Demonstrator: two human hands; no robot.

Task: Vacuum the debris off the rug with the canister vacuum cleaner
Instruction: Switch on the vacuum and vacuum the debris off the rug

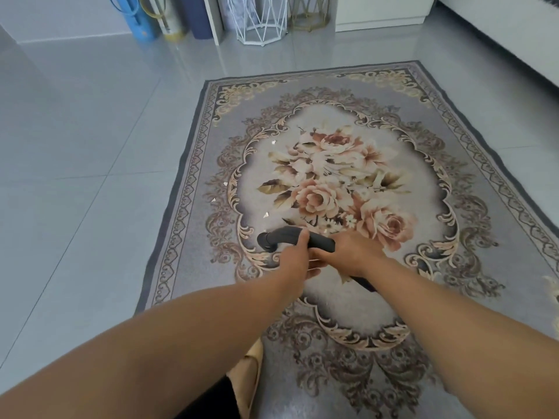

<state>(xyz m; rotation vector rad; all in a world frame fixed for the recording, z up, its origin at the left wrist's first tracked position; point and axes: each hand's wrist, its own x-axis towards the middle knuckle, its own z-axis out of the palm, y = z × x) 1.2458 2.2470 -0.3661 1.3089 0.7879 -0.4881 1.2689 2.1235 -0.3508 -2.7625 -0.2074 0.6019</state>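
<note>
A grey rug with a floral medallion lies on the tiled floor. Small pale scraps of debris are scattered over its left half, another debris scrap lying farther back. Over the rug's near middle I hold the dark curved vacuum hose handle. My left hand grips it near the bend. My right hand grips it just behind, where the hose runs back under my right forearm. The handle's open end points left and down. The canister is out of view.
Glossy grey floor tiles surround the rug on the left and far side. At the back stand a white wire basket, a gold wire stand, rolled mats and a white cabinet. White furniture lines the right.
</note>
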